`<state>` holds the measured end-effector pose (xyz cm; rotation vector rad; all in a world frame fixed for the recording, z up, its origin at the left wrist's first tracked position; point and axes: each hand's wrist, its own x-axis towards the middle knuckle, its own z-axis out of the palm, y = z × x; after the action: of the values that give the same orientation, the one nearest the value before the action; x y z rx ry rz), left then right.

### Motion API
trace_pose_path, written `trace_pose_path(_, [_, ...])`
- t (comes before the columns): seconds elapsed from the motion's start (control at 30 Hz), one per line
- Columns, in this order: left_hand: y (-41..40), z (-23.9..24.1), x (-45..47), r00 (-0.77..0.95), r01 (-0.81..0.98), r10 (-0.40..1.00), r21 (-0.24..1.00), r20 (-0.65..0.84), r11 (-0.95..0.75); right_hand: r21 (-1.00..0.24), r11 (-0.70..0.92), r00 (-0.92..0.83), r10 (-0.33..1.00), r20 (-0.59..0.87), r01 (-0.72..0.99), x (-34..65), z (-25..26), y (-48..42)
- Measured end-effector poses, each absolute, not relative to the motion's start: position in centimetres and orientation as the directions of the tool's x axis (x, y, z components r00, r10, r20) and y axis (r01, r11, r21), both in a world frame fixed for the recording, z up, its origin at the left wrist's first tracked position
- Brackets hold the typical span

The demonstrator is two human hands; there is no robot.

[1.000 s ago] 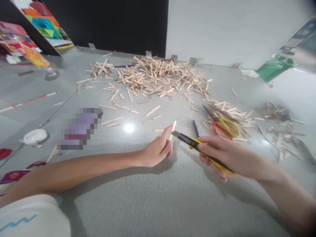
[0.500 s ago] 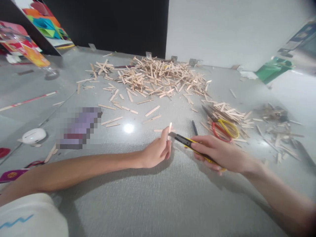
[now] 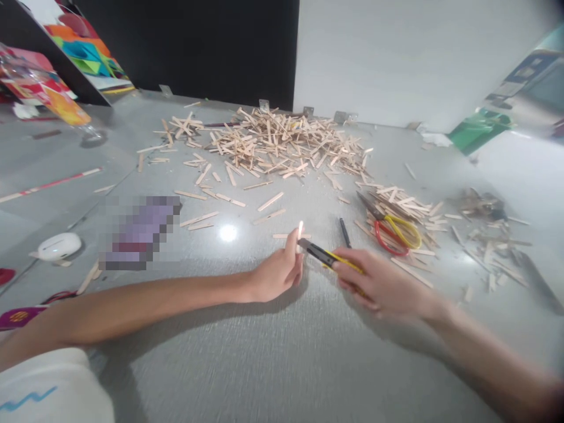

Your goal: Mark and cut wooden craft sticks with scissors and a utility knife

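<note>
my left hand (image 3: 277, 273) has its fingers closed on a slim, pale wooden stick (image 3: 300, 228), held roughly upright above the middle of the grey bench (image 3: 247, 364). the fingers of my right hand (image 3: 381, 285) are wrapped around a yellow-and-black utility knife (image 3: 324, 255), and its metal blade points left, its tip right at the stick; i cannot tell whether it cuts in. just beyond my right hand lies a thin black pen-like tool (image 3: 345, 233), and towards the bench's right edge a pair of scissors with red and yellow handles (image 3: 388, 221) rests against a small pile of wooden sticks (image 3: 408, 202). a large heap of pale wooden sticks (image 3: 291, 138) spreads near the far edge. towards the left edge sit a blurred-out purple oblong thing (image 3: 141, 232) and a white rounded mouse (image 3: 59, 245).
</note>
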<state>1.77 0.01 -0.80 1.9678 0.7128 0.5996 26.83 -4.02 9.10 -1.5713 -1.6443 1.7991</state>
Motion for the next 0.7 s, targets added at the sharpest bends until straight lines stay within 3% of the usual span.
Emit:
trace_pose_path(0.1, [0.2, -0.7, 1.8, 0.709, 0.254, 0.695, 0.876, 0.120, -0.409, -0.830, -0.307, -0.344, 0.801, -0.489, 0.465, 25.8, 8.5, -4.8])
trace_pose_path(0.33, [-0.3, -1.1, 2.0, 0.747, 0.262, 0.648, 0.830, 0.148, -0.492, -0.819, -0.335, -0.520, 0.645, -0.560, 0.466, 29.1, 11.1, -1.7])
trace_pose_path(0.43, [-0.3, -1.2, 1.9, 0.742, 0.282, 0.656, 0.823, 0.139, -0.493, -0.797, -0.372, -0.432, 0.691, -0.580, 0.475, 27.5, 10.1, -3.7])
trace_pose_path(0.57, [-0.1, -1.0, 1.8, 0.729, 0.305, 0.675, 0.827, 0.116, -0.472, -0.838, -0.339, -0.310, 0.816, -0.489, 0.429, 25.3, 8.4, -6.4])
trace_pose_path(0.7, [-0.1, -1.0, 1.8, 0.762, 0.270, 0.634, 0.823, 0.135, -0.500, -0.800, -0.292, -0.425, 0.725, -0.543, 0.523, 27.1, 9.7, -4.6])
